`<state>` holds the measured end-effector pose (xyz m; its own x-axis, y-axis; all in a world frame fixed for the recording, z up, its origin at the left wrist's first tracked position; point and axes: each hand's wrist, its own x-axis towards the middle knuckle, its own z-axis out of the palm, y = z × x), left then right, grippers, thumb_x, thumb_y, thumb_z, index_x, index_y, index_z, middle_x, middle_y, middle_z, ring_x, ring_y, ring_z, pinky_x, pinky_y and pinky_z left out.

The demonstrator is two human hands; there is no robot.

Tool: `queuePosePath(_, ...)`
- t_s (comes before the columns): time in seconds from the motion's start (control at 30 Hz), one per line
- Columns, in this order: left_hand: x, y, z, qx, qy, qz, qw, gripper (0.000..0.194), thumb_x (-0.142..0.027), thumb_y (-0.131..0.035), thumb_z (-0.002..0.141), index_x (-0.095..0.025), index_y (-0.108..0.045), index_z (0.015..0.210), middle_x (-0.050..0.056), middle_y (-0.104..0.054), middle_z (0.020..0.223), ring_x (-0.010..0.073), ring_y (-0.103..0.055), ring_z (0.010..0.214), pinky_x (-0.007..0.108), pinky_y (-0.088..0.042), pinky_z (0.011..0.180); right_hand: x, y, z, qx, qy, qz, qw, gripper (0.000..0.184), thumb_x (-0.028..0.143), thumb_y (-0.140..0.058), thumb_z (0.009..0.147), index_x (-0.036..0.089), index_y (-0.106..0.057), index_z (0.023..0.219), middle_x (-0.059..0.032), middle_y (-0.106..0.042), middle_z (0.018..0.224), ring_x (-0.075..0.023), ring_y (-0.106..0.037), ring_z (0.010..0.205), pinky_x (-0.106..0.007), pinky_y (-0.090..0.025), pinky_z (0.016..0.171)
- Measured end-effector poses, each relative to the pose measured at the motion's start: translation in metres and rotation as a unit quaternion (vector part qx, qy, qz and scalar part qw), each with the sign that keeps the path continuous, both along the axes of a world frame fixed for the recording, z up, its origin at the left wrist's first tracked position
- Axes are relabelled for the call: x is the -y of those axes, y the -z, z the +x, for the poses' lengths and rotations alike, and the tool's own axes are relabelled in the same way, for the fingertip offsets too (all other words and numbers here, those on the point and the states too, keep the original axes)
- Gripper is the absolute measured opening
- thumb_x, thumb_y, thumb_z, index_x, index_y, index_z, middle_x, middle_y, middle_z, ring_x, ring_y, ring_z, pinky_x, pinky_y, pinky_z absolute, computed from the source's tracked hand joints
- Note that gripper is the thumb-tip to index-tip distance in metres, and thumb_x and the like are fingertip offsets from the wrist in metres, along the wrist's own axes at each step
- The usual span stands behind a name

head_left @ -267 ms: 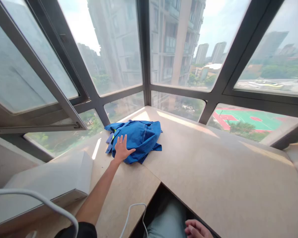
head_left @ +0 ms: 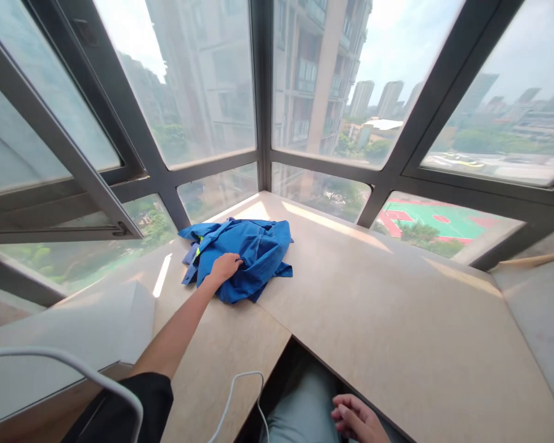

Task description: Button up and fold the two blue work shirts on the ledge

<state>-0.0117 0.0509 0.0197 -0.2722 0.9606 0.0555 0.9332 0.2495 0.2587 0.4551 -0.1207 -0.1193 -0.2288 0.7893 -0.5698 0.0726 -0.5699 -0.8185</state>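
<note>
L hand (head_left: 225, 267) now curled, gripping blue garment (head_left: 261, 249), R hand (head_left: 356, 417) loose, well from it

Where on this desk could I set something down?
The widest bare patch is the desk right of the cloth, between the windows and the dark opening. A smaller one lies between the left forearm and the opening, though a cord intrudes. Crowded: the cloth, with the left hand on it, and the box far left.
</note>
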Motion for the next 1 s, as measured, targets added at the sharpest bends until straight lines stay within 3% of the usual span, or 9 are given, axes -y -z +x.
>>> queuePosePath(0.13,-0.025,-0.032,0.016,0.088,-0.029,0.160,0.983,0.031,-0.038,-0.045,0.094,-0.018,-0.069,0.093,0.009,-0.070,0.090,0.0230,-0.063,0.086,0.029,-0.043,0.075,-0.004,-0.001,0.013,-0.029,0.014,-0.030,0.999,0.066,0.069,-0.082,0.050,0.016,-0.069,0.087,-0.0065,-0.070,0.077,-0.0152,-0.063,0.064,-0.026,-0.046,0.062)
queuePosePath(0.2,-0.036,-0.058,0.031,0.187,-0.019,0.289,0.939,0.029,-0.039,-0.050,0.090,-0.016,-0.066,0.082,0.004,-0.064,0.075,0.0178,-0.057,0.074,0.026,-0.040,0.070,-0.008,-0.004,0.019,-0.037,0.020,-0.039,0.998,0.067,0.067,-0.084,0.048,0.015,-0.069,0.088,-0.0066,-0.070,0.077,-0.0150,-0.063,0.063,-0.026,-0.046,0.062)
queuePosePath(0.27,-0.046,-0.087,0.052,0.279,0.002,0.338,0.899,0.031,-0.041,-0.052,0.088,-0.015,-0.060,0.072,-0.001,-0.050,0.059,0.0130,-0.045,0.060,0.024,-0.034,0.061,-0.013,-0.013,0.020,-0.036,0.037,-0.014,0.999,0.065,0.066,-0.083,0.052,0.015,-0.069,0.089,-0.0062,-0.071,0.078,-0.0143,-0.063,0.063,-0.026,-0.046,0.062)
queuePosePath(0.47,-0.057,-0.163,0.143,0.507,0.178,0.351,0.767,0.043,-0.056,-0.065,0.078,-0.013,-0.060,0.074,-0.004,-0.041,0.060,0.0084,-0.033,0.058,0.022,-0.027,0.055,-0.046,-0.077,0.007,-0.049,0.028,0.083,0.995,0.052,0.056,-0.078,0.069,0.016,-0.067,0.100,-0.0074,-0.071,0.088,-0.0167,-0.065,0.073,-0.031,-0.050,0.072)
queuePosePath(0.6,-0.047,-0.193,0.218,0.549,0.337,0.289,0.708,0.050,-0.061,-0.066,0.077,-0.012,-0.060,0.073,-0.003,-0.044,0.064,0.0081,-0.037,0.062,0.021,-0.031,0.058,-0.077,-0.134,-0.006,-0.144,0.086,0.143,0.975,0.055,0.049,-0.078,0.074,0.019,-0.060,0.117,-0.0082,-0.068,0.103,-0.0187,-0.066,0.082,-0.034,-0.054,0.072)
queuePosePath(0.67,-0.039,-0.192,0.259,0.545,0.413,0.217,0.696,0.049,-0.060,-0.065,0.079,-0.011,-0.063,0.075,-0.002,-0.048,0.067,0.0088,-0.042,0.065,0.022,-0.035,0.062,-0.090,-0.154,-0.011,-0.218,0.096,0.171,0.956,0.061,0.048,-0.079,0.072,0.026,-0.055,0.124,-0.0086,-0.062,0.124,-0.0254,-0.062,0.106,-0.041,-0.056,0.079)
queuePosePath(0.77,-0.023,-0.169,0.318,0.555,0.498,0.097,0.659,0.053,-0.062,-0.063,0.081,-0.010,-0.066,0.079,0.000,-0.053,0.069,0.0114,-0.049,0.069,0.025,-0.040,0.066,-0.106,-0.162,-0.011,-0.244,0.132,0.185,0.943,0.070,0.050,-0.084,0.063,0.027,-0.057,0.123,-0.0059,-0.064,0.124,-0.0269,-0.060,0.111,-0.044,-0.055,0.087)
queuePosePath(0.9,-0.003,-0.119,0.365,0.525,0.595,-0.083,0.603,0.052,-0.060,-0.061,0.084,-0.011,-0.071,0.099,0.009,-0.069,0.099,0.0217,-0.062,0.098,0.034,-0.047,0.090,-0.115,-0.140,0.009,-0.209,0.263,0.205,0.919,0.075,0.056,-0.081,0.061,0.027,-0.058,0.126,-0.0038,-0.066,0.121,-0.0262,-0.058,0.115,-0.040,-0.053,0.093)
queuePosePath(1.0,0.002,-0.089,0.359,0.513,0.582,-0.148,0.614,0.050,-0.055,-0.064,0.084,-0.015,-0.069,0.114,0.013,-0.066,0.121,0.0255,-0.059,0.116,0.038,-0.044,0.102,-0.111,-0.120,0.048,-0.186,0.333,0.225,0.897,0.066,0.060,-0.073,0.070,0.028,-0.059,0.125,-0.0044,-0.065,0.124,-0.0263,-0.056,0.121,-0.042,-0.051,0.098)
